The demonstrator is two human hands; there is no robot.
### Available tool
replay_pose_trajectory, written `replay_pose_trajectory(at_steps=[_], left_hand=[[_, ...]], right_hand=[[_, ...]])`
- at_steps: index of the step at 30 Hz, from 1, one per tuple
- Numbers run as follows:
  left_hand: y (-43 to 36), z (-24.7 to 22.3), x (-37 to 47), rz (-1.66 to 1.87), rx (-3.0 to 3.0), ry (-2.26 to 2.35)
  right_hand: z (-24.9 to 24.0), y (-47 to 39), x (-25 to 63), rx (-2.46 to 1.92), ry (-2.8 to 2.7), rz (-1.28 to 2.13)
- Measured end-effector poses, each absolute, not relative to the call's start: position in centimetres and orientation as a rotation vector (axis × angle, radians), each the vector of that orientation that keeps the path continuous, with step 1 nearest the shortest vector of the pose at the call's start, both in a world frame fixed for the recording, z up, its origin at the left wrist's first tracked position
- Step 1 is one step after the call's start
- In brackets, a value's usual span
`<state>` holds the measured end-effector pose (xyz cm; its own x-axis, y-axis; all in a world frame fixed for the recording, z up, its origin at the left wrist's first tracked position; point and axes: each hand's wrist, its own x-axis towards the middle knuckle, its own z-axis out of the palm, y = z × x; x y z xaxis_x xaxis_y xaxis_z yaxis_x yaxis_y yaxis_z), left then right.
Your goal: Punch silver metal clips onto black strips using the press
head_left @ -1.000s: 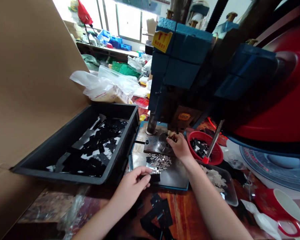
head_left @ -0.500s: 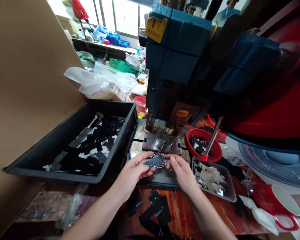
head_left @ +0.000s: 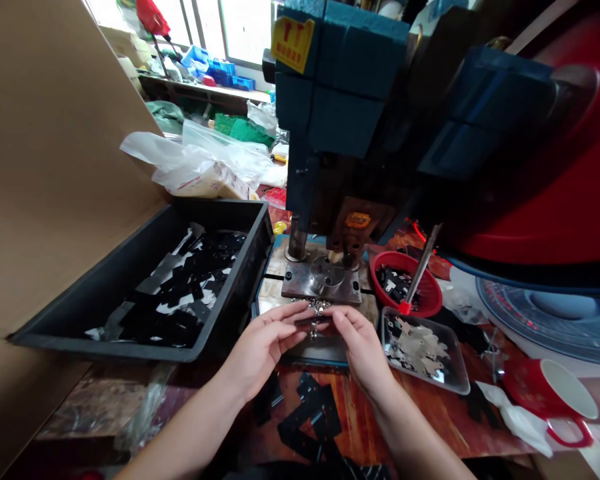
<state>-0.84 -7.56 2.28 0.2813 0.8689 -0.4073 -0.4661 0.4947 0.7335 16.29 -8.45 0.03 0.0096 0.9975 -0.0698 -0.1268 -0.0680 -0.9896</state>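
A thin dark flat piece [head_left: 313,320] is held edge-on between my two hands in front of the press. My left hand [head_left: 265,341] pinches its left end, and my right hand [head_left: 357,333] grips its right end. Just behind the piece, small shiny metal bits [head_left: 318,305] lie along the front of the metal die plate [head_left: 322,279]. The blue press head [head_left: 347,87] stands above the plate.
At left is a black bin [head_left: 230,293] of dark pieces. To the right are a red bowl [head_left: 436,297], a clear tray [head_left: 463,383] of metal parts and a red mug [head_left: 535,390]. Black pieces [head_left: 313,417] lie on the table before me.
The dark piece has tilted from showing its broad face to nearly edge-on, with both hands still on it. The whole view has shifted slightly.
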Motion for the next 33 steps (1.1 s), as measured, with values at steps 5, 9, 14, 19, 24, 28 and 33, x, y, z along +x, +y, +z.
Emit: replay_pose_trajectory(at_steps=[5,9,14,19,24,28,33], left_hand=[[-7.2,1.7,-0.4,1.003,0.629,0.904],[-6.0,0.8,0.6,1.063,0.880,1.040],[-2.5,0.6,2.4,1.182,1.329,1.118],[1.1,1.0,3.6,1.263,1.830,1.447],[2.4,0.2,3.8,1.289,1.861,1.534],[2.7,-0.5,4.1,1.235,1.844,1.521],[3.4,-0.7,4.4,1.168,1.815,1.474]], right_hand=[[0.2,-8.8,16.4,-1.276,-1.176,1.122],[0.2,-7.7,16.9,-1.344,-1.286,0.980],[0.2,-4.0,18.1,-1.407,-1.346,0.694],[-0.3,-0.3,18.7,-1.458,-1.471,0.471],[-0.7,1.0,18.9,-1.464,-1.494,0.470],[-1.1,1.5,19.2,-1.446,-1.460,0.540],[-1.5,2.1,19.4,-1.430,-1.450,0.641]])
